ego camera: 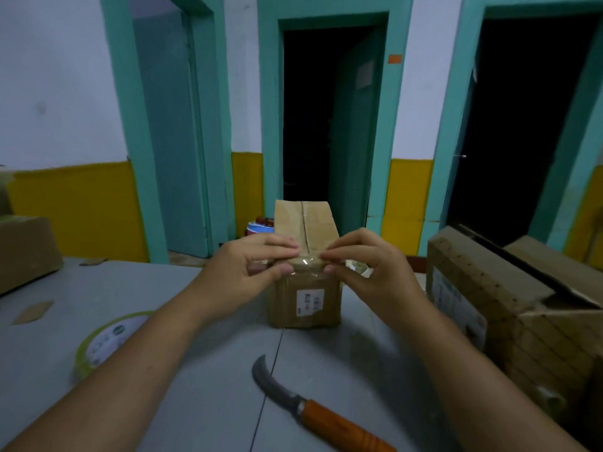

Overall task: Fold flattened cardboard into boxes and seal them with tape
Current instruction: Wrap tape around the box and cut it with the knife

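At the middle of the grey table (195, 353) stands the small cardboard box (284, 301), its far flaps raised and its inside hidden; the left hand (251, 272) and the right hand (368, 272) each pinch its upper near edge, where clear tape (308, 263) lies; its white label (310, 303) is too blurred to read; the tape roll (104, 340) lies under the left forearm, its print illegible; a larger box (509, 305) stands to the right, contents unseen.

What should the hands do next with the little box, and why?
Probably smooth the tape down flat over the near top edge of the box. The left hand and right hand both pinch it there, it looks shiny and wrinkled, and the seam on top shows an open gap.
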`<state>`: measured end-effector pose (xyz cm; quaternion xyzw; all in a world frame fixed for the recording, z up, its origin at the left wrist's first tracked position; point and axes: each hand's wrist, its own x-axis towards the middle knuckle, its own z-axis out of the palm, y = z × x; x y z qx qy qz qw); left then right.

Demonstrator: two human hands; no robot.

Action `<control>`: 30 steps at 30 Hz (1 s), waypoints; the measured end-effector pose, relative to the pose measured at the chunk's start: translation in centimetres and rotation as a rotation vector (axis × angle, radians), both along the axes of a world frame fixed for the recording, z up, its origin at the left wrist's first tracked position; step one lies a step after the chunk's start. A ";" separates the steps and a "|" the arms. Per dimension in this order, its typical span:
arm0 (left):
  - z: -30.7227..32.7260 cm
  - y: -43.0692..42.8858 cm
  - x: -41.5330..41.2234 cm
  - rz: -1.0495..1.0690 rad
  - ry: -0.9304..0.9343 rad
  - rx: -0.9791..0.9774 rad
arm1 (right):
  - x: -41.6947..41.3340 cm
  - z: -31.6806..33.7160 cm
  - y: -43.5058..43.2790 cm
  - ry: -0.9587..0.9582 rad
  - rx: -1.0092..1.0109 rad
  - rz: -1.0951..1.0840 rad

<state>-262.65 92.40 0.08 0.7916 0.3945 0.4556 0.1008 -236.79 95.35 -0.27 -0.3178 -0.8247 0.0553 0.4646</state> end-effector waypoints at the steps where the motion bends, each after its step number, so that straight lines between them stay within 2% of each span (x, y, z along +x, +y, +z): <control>1: -0.1 -0.1 0.0 -0.005 -0.007 0.007 | 0.1 -0.1 0.0 0.001 0.000 0.006; 7: -0.3 -0.2 -0.1 -0.020 -0.007 0.013 | 0.2 -0.9 -0.5 0.104 -0.071 0.019; 13: -0.5 -0.5 0.6 0.192 -0.275 0.093 | -0.1 -0.6 -0.9 0.383 -0.164 -0.104; 16: -0.6 -0.3 0.5 0.160 -0.367 0.013 | 0.0 -0.3 -1.1 0.397 -0.191 -0.100; 20: -0.6 -0.7 0.8 0.078 -0.333 -0.036 | -0.5 -0.4 -1.2 0.346 -0.147 -0.128; 23: -0.7 -0.7 0.8 0.126 -0.391 -0.017 | -0.5 -0.4 -1.1 0.348 -0.129 -0.188; 30: -0.4 -0.9 1.1 0.174 -0.520 -0.053 | -0.9 -0.2 -1.7 0.362 -0.218 -0.064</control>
